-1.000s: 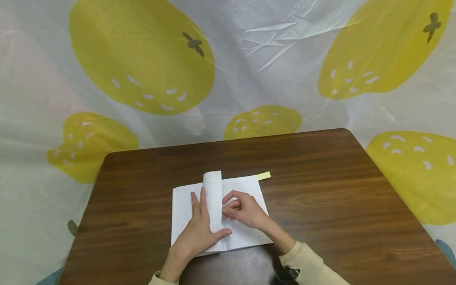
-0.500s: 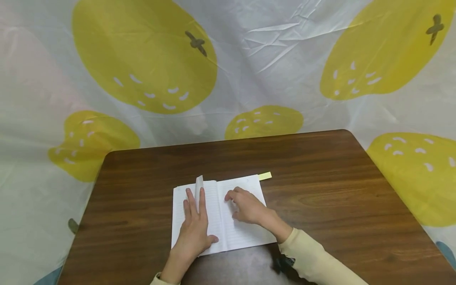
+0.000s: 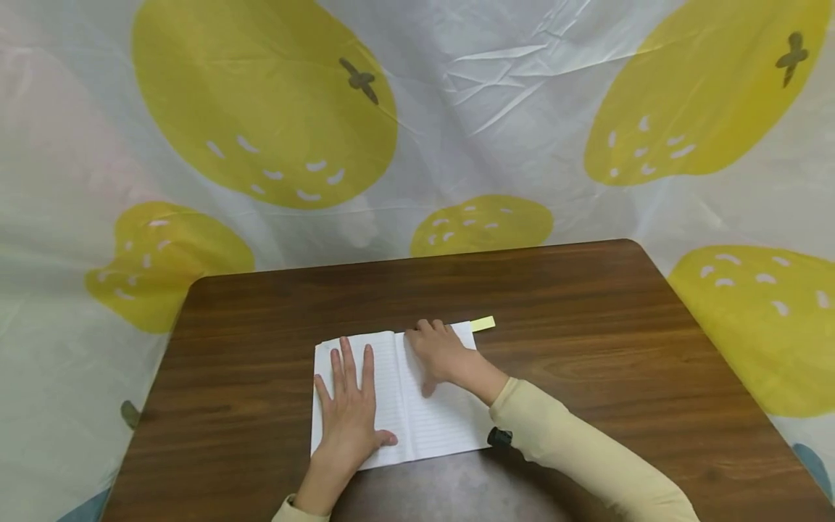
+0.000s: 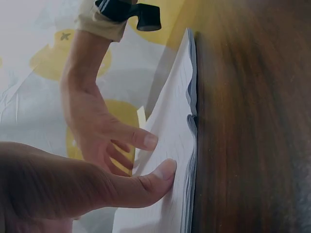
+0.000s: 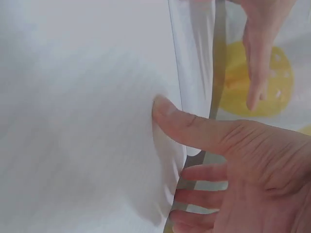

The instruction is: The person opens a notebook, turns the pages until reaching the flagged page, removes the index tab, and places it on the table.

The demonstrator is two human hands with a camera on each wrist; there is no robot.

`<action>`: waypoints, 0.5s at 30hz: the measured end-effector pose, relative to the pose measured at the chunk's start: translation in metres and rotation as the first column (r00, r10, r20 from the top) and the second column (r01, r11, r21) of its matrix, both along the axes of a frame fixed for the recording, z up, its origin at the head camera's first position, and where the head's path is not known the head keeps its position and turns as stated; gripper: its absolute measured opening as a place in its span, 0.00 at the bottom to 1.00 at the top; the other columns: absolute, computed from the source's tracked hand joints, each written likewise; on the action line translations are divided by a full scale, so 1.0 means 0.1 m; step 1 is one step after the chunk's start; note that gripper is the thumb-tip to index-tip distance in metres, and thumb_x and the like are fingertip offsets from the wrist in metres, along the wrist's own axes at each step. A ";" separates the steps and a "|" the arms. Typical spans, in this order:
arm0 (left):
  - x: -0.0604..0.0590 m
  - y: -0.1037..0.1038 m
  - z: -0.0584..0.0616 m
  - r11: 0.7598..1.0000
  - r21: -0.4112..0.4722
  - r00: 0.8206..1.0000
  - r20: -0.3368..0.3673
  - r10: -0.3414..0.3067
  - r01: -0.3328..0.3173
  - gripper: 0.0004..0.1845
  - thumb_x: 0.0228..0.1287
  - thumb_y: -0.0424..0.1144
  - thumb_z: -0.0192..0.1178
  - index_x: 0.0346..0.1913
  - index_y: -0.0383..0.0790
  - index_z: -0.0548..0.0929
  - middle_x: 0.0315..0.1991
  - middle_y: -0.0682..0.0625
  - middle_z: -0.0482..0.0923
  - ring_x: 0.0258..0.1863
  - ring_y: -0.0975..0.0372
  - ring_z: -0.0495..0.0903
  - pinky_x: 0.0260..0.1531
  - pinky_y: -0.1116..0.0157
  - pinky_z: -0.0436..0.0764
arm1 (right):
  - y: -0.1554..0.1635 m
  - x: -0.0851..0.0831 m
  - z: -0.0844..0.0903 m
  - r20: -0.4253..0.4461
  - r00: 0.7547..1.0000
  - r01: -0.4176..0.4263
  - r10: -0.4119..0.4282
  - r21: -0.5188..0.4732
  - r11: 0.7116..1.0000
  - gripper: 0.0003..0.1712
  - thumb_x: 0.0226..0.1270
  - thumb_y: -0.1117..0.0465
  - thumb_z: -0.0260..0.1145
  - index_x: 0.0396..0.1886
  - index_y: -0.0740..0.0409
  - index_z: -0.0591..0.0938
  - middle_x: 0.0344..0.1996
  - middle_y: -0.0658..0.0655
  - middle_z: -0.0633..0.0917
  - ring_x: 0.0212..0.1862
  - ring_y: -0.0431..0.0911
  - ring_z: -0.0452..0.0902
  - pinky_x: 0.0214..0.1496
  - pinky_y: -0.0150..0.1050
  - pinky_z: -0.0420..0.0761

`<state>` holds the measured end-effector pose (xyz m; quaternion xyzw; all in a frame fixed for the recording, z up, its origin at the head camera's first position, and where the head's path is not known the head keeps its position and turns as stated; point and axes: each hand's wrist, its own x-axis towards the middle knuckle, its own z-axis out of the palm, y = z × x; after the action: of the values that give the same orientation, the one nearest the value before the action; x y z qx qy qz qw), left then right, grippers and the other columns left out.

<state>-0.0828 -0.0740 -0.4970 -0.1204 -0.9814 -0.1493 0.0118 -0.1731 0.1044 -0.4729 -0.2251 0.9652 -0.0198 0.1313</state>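
Observation:
A notebook with ruled white pages lies opened flat near the front of the table. My left hand rests on its left page with the fingers spread and straight and the thumb pointing towards the fold. Over the upper part of the right page is my right hand, fingertips at the top edge beside the fold. The right wrist view shows the right thumb on the paper and the other fingers extended at the page's edge. A yellow paper tab sticks out at the top right corner.
The notebook is on a dark brown wooden table with rounded far corners. Behind the table hangs a white cloth printed with yellow fruit. A small black device sits at the right sleeve's cuff.
The raised leaf that stood near the fold has gone over to the left and lies flat under the left hand. The right hand has moved up the right page, away from the fold's middle.

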 end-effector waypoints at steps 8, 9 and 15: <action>0.00 0.00 0.03 1.000 0.019 0.992 0.122 -0.016 0.014 0.71 0.32 0.48 0.86 0.80 0.37 0.52 0.81 0.28 0.31 0.79 0.33 0.42 0.66 0.25 0.54 | -0.10 -0.09 0.02 0.095 0.995 0.035 -0.043 0.089 0.995 0.74 0.34 0.48 0.90 0.80 0.58 0.58 0.77 0.62 0.64 0.77 0.62 0.61 0.78 0.57 0.60; 0.00 0.01 0.04 1.000 0.024 0.990 0.140 -0.022 0.019 0.69 0.34 0.48 0.86 0.80 0.40 0.54 0.81 0.29 0.31 0.79 0.32 0.42 0.66 0.26 0.55 | -0.10 -0.08 0.02 0.090 0.995 0.035 -0.044 0.094 0.995 0.74 0.34 0.48 0.90 0.80 0.57 0.57 0.77 0.62 0.65 0.77 0.61 0.61 0.78 0.58 0.60; 0.02 0.04 0.11 0.996 0.034 0.966 0.240 -0.093 0.087 0.51 0.43 0.44 0.80 0.76 0.52 0.69 0.81 0.31 0.38 0.78 0.31 0.46 0.66 0.27 0.57 | -0.07 0.01 0.03 0.053 0.998 0.030 -0.034 0.089 0.996 0.71 0.37 0.48 0.89 0.80 0.56 0.59 0.77 0.62 0.65 0.78 0.60 0.60 0.79 0.60 0.57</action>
<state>-0.0809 -0.0702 -0.4864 -0.1456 -0.9672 -0.1745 -0.1131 -0.1720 0.0978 -0.4698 -0.2030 0.9647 0.0147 0.1669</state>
